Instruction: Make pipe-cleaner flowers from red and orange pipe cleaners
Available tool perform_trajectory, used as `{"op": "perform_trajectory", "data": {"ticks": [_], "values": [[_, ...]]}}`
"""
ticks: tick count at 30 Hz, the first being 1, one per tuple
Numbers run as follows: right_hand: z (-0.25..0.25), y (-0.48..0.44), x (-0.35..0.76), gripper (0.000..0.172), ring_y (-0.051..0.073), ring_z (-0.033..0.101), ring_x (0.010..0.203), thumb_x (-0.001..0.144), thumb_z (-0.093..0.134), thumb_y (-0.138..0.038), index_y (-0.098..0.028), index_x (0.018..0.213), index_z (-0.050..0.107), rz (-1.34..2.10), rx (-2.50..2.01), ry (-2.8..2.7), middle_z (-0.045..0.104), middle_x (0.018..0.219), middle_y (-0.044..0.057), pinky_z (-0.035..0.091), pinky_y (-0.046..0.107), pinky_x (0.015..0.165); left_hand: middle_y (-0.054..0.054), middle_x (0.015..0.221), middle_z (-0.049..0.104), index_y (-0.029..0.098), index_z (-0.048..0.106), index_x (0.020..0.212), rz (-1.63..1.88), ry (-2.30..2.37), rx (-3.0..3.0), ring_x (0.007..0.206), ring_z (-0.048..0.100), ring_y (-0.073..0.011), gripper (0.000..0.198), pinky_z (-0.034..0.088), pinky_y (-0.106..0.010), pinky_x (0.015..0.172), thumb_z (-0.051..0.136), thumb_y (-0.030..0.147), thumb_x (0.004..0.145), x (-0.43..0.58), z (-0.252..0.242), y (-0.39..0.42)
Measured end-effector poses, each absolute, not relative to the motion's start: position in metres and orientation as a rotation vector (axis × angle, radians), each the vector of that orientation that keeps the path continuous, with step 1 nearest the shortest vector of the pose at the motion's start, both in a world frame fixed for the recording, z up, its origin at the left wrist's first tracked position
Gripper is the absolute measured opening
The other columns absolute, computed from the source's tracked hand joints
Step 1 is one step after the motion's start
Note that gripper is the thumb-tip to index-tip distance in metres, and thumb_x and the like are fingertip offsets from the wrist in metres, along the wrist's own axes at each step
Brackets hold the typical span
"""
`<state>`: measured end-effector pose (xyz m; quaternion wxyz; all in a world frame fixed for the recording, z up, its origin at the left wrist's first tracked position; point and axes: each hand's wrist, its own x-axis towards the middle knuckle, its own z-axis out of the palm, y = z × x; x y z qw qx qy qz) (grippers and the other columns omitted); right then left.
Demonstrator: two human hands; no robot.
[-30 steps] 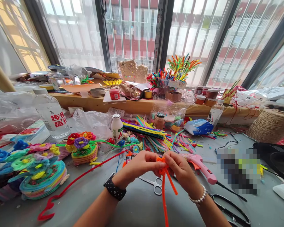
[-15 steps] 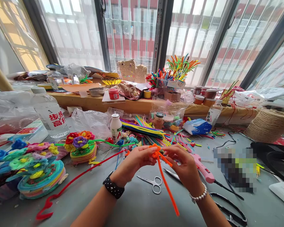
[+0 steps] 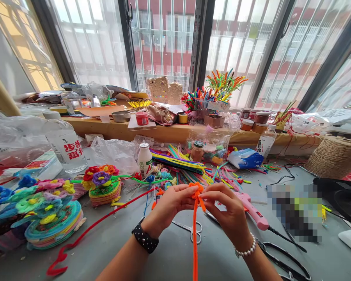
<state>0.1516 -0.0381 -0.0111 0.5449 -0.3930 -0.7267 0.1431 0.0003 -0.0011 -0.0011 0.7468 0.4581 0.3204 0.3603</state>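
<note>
An orange pipe cleaner [image 3: 195,242] is bent into a small looped flower shape at its top, with one long end hanging down and a short end beside it. My left hand [image 3: 168,207] pinches the loops between thumb and fingers. Closed on the right side of the same piece, close to the short end, is my right hand [image 3: 229,210]. Small silver scissors [image 3: 196,232] lie on the table beneath, partly hidden by the hanging end. A pink glue gun [image 3: 254,212] rests just right of my right hand, its front hidden.
Pipe-cleaner flowers [image 3: 48,218] stand at left, near a red pipe cleaner [image 3: 105,214]. Loose pipe cleaners [image 3: 178,164] lie behind my hands, beside a white bottle [image 3: 144,160]. Black-handled scissors [image 3: 283,253] lie at lower right; a twine spool [image 3: 336,156] stands behind them.
The orange pipe cleaner's long end has swung left and now hangs nearly straight down. My right fingers have moved closer to the loops. The whole view has shifted slightly.
</note>
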Motion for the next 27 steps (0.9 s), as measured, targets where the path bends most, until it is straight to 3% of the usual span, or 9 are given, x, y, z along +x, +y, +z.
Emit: {"op": "perform_trajectory", "data": {"ticks": [8, 17, 27], "values": [[-0.011, -0.036, 0.151, 0.005, 0.017, 0.056, 0.073, 0.072, 0.057, -0.021, -0.022, 0.070, 0.062, 0.542, -0.895, -1.611, 0.060, 0.075, 0.003, 0.045, 0.031, 0.068, -0.006, 0.066, 0.063, 0.009, 0.063, 0.073, 0.816, 0.753, 1.054, 0.060, 0.058, -0.0116, 0.025, 0.045, -0.023, 0.062, 0.061, 0.033, 0.066, 0.003, 0.000, -0.003], [-0.022, -0.031, 0.142, 0.013, 0.011, 0.051, 0.056, 0.070, 0.058, -0.028, -0.019, 0.078, 0.054, 0.950, -0.940, -1.298, 0.056, 0.064, -0.002, 0.044, 0.023, 0.052, -0.005, 0.066, 0.064, 0.010, 0.062, 0.071, 0.909, 0.846, 1.089, 0.061, 0.058, -0.0127, 0.025, 0.045, -0.024, 0.062, 0.061, 0.035, 0.065, 0.007, 0.000, -0.005], [-0.021, -0.031, 0.141, 0.014, 0.012, 0.053, 0.057, 0.071, 0.058, -0.030, -0.017, 0.074, 0.056, 0.963, -0.999, -1.177, 0.057, 0.062, -0.001, 0.045, 0.025, 0.055, -0.008, 0.068, 0.066, 0.010, 0.064, 0.073, 0.913, 0.878, 1.116, 0.065, 0.060, -0.0169, 0.030, 0.047, -0.029, 0.066, 0.060, 0.038, 0.065, 0.009, 0.000, -0.005]]}}
